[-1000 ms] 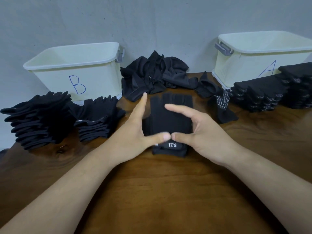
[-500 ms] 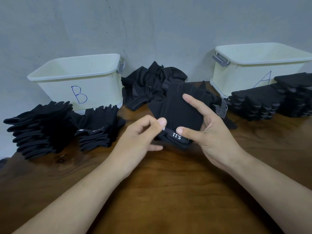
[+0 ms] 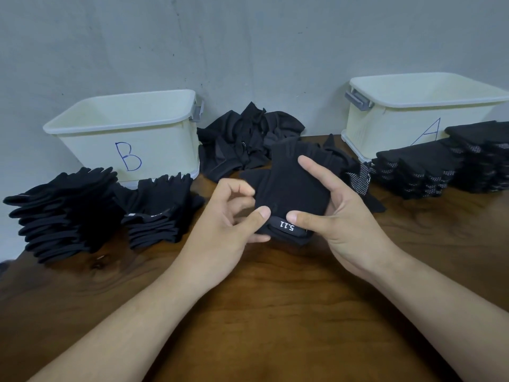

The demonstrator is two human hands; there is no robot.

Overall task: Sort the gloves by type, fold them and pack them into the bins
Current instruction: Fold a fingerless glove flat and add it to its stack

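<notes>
Held a black glove (image 3: 292,194) over the tabletop (image 3: 275,312) centre, pinched at the cuff by left hand (image 3: 220,232) fingers (image 3: 254,217), clasped by curled right hand (image 3: 347,216) fingers.

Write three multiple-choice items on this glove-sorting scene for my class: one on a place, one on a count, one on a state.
1. Where does bin B stand?
A) at the left
B) at the right
C) centre front

2. How many white bins show?
A) one
B) two
C) three

3. The 5.11 glove is:
A) lying untouched
B) held by the left hand and right hand
C) packed in a bin

Key:
1 A, it stands at the left, behind the plain glove stacks.
2 B, only bin B and bin A appear.
3 B, both thumbs pinch it near its tab.
</notes>
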